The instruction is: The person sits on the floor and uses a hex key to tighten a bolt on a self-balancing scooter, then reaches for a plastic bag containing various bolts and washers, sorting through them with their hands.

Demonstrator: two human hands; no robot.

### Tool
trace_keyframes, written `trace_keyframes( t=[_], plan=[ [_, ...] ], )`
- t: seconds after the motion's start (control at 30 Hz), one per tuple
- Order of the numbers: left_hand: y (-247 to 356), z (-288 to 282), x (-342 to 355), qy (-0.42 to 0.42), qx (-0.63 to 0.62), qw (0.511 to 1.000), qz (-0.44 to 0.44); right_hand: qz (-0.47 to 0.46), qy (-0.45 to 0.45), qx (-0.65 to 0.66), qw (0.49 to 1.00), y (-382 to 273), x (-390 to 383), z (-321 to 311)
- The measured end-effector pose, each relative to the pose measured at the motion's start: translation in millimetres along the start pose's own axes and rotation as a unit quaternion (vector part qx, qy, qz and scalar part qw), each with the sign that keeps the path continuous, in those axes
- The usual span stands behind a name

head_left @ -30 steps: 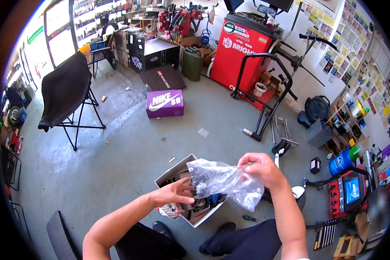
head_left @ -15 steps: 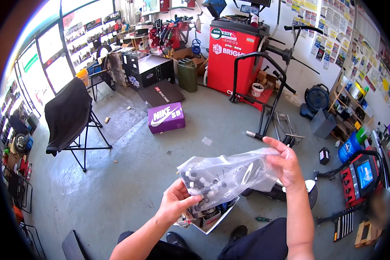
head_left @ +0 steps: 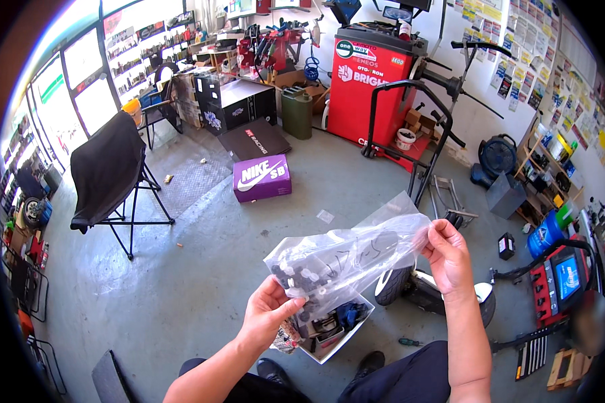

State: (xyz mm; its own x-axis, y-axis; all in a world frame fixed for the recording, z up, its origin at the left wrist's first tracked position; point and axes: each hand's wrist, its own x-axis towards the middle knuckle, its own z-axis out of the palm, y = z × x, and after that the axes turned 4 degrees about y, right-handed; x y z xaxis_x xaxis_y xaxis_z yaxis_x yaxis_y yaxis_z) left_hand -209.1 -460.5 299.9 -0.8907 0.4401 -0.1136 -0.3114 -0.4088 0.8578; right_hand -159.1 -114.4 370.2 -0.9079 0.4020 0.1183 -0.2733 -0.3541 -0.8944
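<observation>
A clear plastic bag (head_left: pixel 363 252) with dark handwriting is stretched between my two hands above the floor. Small black and whitish parts (head_left: pixel 306 275) are gathered in its left end; their exact kind is too small to tell. My left hand (head_left: pixel 270 310) grips that end, thumb on top. The opposite end of the bag is pinched between the thumb and fingers of my right hand (head_left: pixel 448 258). Below the bag stands an open white box (head_left: pixel 348 337) holding mixed items, partly hidden by the bag. A crumpled patterned wrapping (head_left: pixel 287 338) lies at the box's left side.
Just beyond the box are a small wheel (head_left: pixel 391 283) and a black-and-white scooter-like body. A green-handled tool (head_left: pixel 410 342) lies right of my feet. Farther off are a purple shoebox (head_left: pixel 262 178), a black folding chair (head_left: pixel 107 178), a red cabinet (head_left: pixel 363 101) and a red device with a screen (head_left: pixel 566 277).
My right hand has turned and its raised fingers have closed in on the bag's end. The bag has tilted, its writing now facing me and its upper edge higher. The wheel has come into sight.
</observation>
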Motion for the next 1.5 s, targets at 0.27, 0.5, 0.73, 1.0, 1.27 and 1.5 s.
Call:
trace_keyframes(
  t=[0.27, 0.5, 0.73, 1.0, 1.27, 1.5],
  plan=[
    [-12, -11, 8, -0.009, 0.007, 1.000, -0.001, 0.022, -0.124, -0.117, 0.985, 1, -13, 13],
    [-22, -11, 9, 0.000, -0.026, 0.999, -0.044, 0.016, -0.111, -0.038, 0.993, 2, -14, 5],
    [-23, -8, 12, 0.009, -0.098, 0.993, -0.066, 0.010, -0.194, -0.129, 0.972, -3, -17, -7],
    [-28, -16, 13, -0.011, -0.104, 0.993, -0.045, 0.226, -0.293, -0.024, 0.929, 23, -27, 9],
    [-28, -17, 7, -0.049, 0.003, 0.998, -0.041, 0.247, -0.326, -0.283, 0.868, 17, -35, 52],
    [-54, -19, 14, -0.010, -0.037, 0.997, -0.066, 0.145, -0.354, -0.419, 0.823, 5, -38, 38]
  ],
)
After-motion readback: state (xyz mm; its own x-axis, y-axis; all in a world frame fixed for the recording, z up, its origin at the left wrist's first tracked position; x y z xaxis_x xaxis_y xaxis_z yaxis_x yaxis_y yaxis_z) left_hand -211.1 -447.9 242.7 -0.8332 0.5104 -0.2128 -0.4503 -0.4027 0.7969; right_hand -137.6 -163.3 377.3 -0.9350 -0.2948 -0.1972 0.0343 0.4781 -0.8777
